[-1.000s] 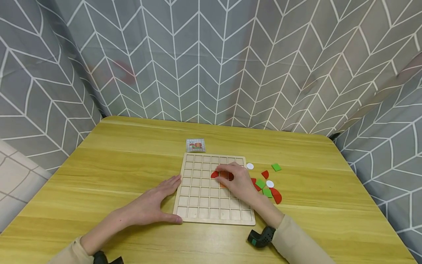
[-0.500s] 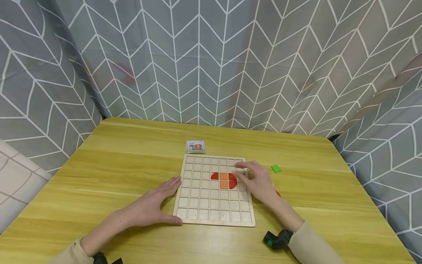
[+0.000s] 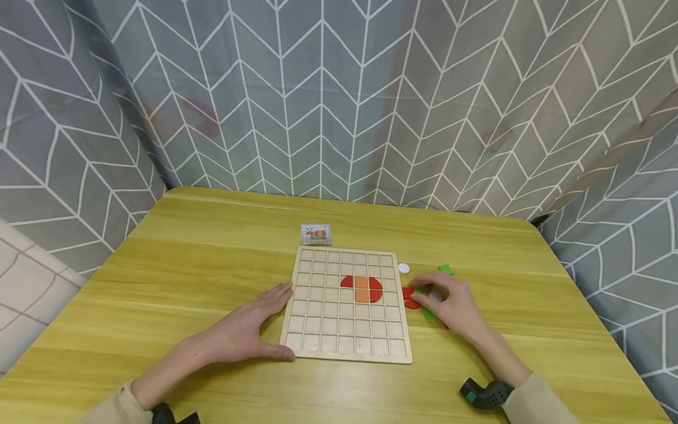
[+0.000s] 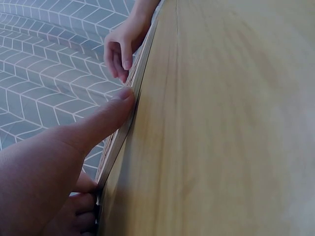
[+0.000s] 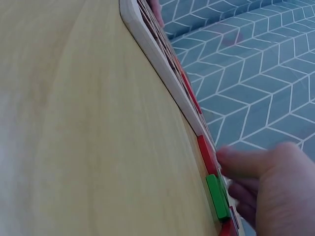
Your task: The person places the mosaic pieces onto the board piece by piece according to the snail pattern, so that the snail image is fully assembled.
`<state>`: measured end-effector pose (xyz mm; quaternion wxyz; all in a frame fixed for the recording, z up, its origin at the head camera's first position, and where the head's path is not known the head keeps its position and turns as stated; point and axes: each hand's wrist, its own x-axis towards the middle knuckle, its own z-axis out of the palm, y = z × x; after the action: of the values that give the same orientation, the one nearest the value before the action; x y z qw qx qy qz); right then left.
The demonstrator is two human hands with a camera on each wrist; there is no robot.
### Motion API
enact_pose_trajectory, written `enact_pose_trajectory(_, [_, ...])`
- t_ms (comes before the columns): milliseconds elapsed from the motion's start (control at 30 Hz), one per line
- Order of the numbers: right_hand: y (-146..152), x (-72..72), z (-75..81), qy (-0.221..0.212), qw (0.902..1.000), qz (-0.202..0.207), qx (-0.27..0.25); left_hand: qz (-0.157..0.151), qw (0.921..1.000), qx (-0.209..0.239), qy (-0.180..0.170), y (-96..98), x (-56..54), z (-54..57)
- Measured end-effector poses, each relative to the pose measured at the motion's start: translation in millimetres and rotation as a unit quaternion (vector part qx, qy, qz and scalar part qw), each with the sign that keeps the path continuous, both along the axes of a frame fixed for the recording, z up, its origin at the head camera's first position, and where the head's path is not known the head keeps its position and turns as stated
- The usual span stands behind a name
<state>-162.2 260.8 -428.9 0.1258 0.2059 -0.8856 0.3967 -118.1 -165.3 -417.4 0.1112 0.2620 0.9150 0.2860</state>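
Observation:
A pale wooden grid board [image 3: 328, 324] lies on the table. My left hand [image 3: 238, 327] is spread along its left side, with fingertips at the upper part and thumb at the near corner. On the grid, orange pieces [image 3: 362, 288] form a column between red rounded pieces [image 3: 375, 290]. Beyond the board's right edge, my right hand [image 3: 455, 303] hovers over loose pieces, thumb and index finger apart by a red piece [image 3: 408, 293]. The right wrist view shows its thumb close to that red piece, beside a green piece [image 5: 216, 196]. The hand partly hides the pile.
A small picture card [image 3: 315, 234] lies behind the board. One white disc [image 3: 404, 268] sits near the board's upper right corner, and a green square [image 3: 446, 269] lies behind the right hand. A patterned curtain [image 3: 339, 106] hangs behind the table [image 3: 222, 235].
My right hand has moved right, off the board to the loose pieces. The red and orange shape it was covering is now in full view. My left hand stays put.

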Motion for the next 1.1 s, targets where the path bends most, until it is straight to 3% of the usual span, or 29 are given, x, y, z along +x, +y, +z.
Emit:
enact_pose_trajectory(233, [-1.3,1.5,-2.0,-0.015,0.9996,0.021,0.013,-0.001,1.0000,0.000,0.000,0.5,0.4,1.2])
enact_pose_trajectory(433, [-1.2,-0.6,-4.2,-0.004,0.9996,-0.025,0.014,0.002,1.0000,-0.001,0.001,0.0,-0.3,0.8])
enact_pose_trajectory(667, [0.5,-4.8,-7.5,0.056,0.9964,-0.061,0.017,-0.001,1.0000,0.001,0.006,-0.1,0.1,0.0])
enact_pose_trajectory(867, [1.9,-5.8,-7.1,0.079,0.9949,-0.060,0.018,0.000,1.0000,0.001,0.003,-0.1,-0.3,0.9])
enact_pose_trajectory(1100, [0.9,-5.5,-5.7,0.061,0.9974,-0.036,0.015,-0.002,1.0000,0.005,0.002,-0.3,0.2,1.1])
